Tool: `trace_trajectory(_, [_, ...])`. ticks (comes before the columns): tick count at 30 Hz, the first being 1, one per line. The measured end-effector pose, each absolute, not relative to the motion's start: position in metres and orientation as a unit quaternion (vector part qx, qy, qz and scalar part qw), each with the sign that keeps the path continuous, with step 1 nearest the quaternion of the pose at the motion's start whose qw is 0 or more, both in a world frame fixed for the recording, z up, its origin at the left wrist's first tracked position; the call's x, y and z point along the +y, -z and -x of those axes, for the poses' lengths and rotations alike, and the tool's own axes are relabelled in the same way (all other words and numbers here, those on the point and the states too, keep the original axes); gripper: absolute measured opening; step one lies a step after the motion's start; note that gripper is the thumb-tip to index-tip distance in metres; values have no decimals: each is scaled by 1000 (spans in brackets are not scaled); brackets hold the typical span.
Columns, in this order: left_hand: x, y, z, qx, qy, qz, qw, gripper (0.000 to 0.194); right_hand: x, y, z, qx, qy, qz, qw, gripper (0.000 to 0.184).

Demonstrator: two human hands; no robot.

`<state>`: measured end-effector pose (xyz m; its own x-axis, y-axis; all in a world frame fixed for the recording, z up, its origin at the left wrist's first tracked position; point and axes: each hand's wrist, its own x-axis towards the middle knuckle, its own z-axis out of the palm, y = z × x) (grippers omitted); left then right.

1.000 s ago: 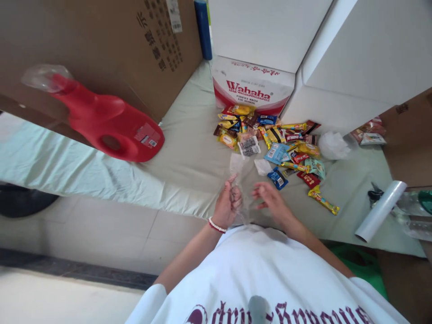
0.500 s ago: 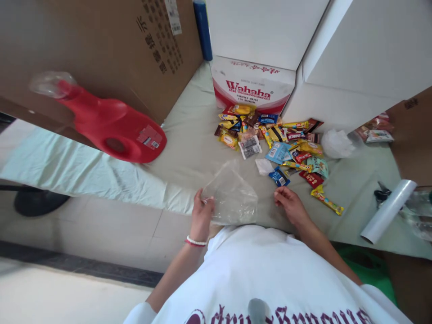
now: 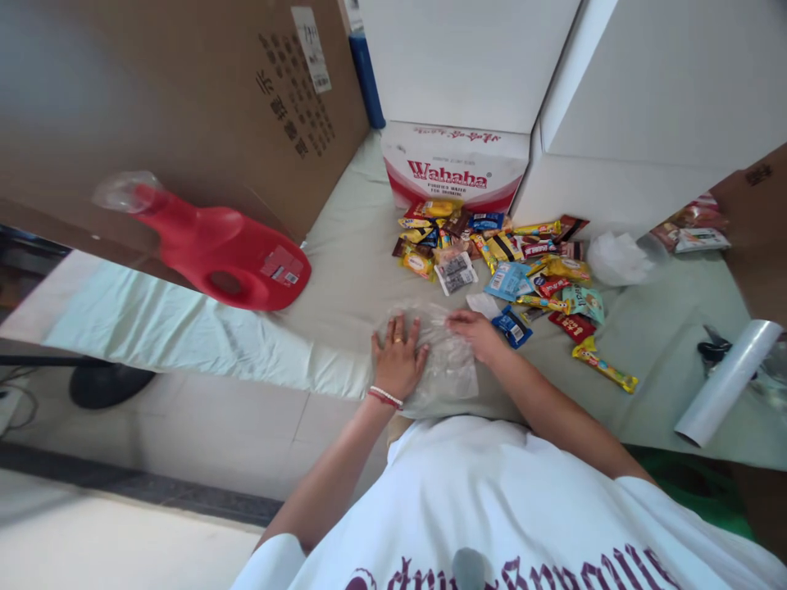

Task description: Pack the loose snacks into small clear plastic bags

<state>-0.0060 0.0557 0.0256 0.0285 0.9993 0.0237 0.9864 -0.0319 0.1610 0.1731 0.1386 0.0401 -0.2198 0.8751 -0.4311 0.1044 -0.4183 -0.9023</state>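
A clear plastic bag (image 3: pixel 452 360) lies on the cloth-covered surface just in front of my body. My left hand (image 3: pixel 399 356) is open and lies flat on the bag's left side, fingers spread, a ring on one finger. At the bag's upper right edge my right hand (image 3: pixel 476 332) is closed, its thumb and fingers gripping the thin film. Just beyond the right hand are a blue snack packet (image 3: pixel 511 326), a white tissue (image 3: pixel 484 306) and a white-and-grey sachet (image 3: pixel 456 273). They border a pile of colourful wrapped snacks (image 3: pixel 534 250).
A red jug (image 3: pixel 239 254) lies on its side at the left against a large cardboard box (image 3: pixel 184 98). Behind the snacks stands a Wahaha carton (image 3: pixel 455 168). A plastic tub with white tissue (image 3: pixel 620 258) and a roll of film (image 3: pixel 729 381) are at the right.
My left hand has gone from holding the bag's left edge to lying flat on it. My right hand has moved left onto the bag, which is now flatter.
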Motion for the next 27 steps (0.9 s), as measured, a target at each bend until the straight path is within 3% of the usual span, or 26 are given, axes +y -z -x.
trace_trajectory(8, [28, -34, 8, 726, -89, -675, 94, 70, 116, -56, -253, -304, -686, 562, 348, 49])
trace_trajectory(11, [30, -46, 16, 734, -120, -666, 63, 64, 108, -53, -235, -391, -632, 603, 291, 51])
trace_trajectory(14, [41, -51, 25, 663, -103, -740, 45, 52, 107, -51, -216, -475, -617, 581, 237, 40])
trace_trajectory(17, [44, -46, 28, 620, -38, -780, 78, 53, 116, -58, -212, -486, -643, 524, 276, 32])
trace_trajectory(19, [37, -42, 25, 643, -4, -761, 84, 57, 125, -66, -219, -473, -668, 489, 301, 36])
trace_trajectory(21, [25, -44, 20, 662, 10, -745, 80, 59, 138, -73, -230, -486, -671, 488, 274, 42])
trace_trajectory(24, [9, -59, 20, 672, 12, -734, 100, 58, 168, -85, -255, -550, -578, 548, 250, 40])
trace_trajectory(27, [4, -85, 30, 676, 52, -724, 128, 55, 215, -105, -275, -599, -433, 600, 305, 27])
